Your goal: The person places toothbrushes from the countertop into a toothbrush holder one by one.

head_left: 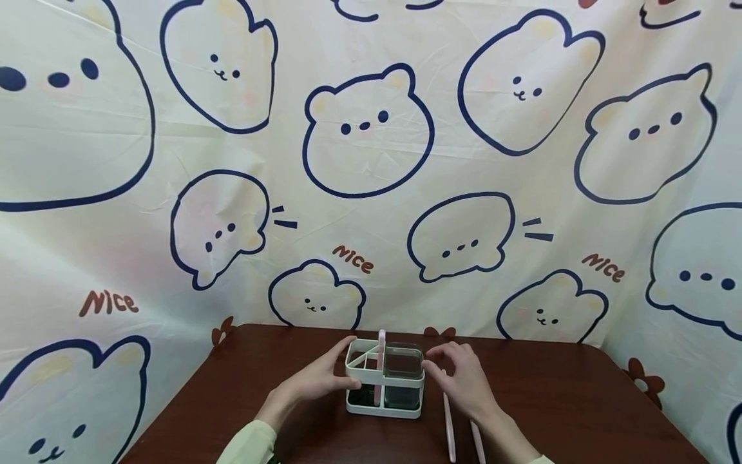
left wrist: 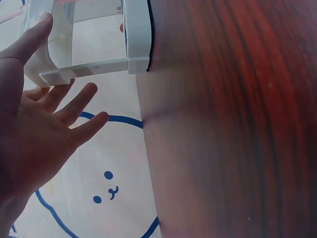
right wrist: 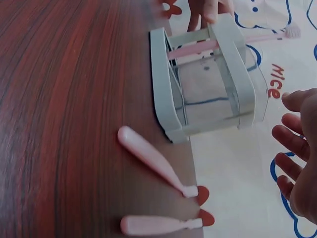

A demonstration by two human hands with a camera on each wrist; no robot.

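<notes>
Head view: the left hand (head_left: 313, 380) grips the pale holder (head_left: 397, 381) between thumb and fingers; right of the holder, the right hand (head_left: 464, 383), loosely curved, holds nothing, near 2 pink toothbrushes (right wrist: 151, 157).

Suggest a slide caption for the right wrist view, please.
The left hand grips a holder bearing a cup and toothbrush; the right hand hovers nearby, two pink toothbrushes lying on the table.

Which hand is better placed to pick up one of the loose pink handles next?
Probably the right hand: it looks empty and is nearer the pink handles, while the left hand grips the holder.
</notes>
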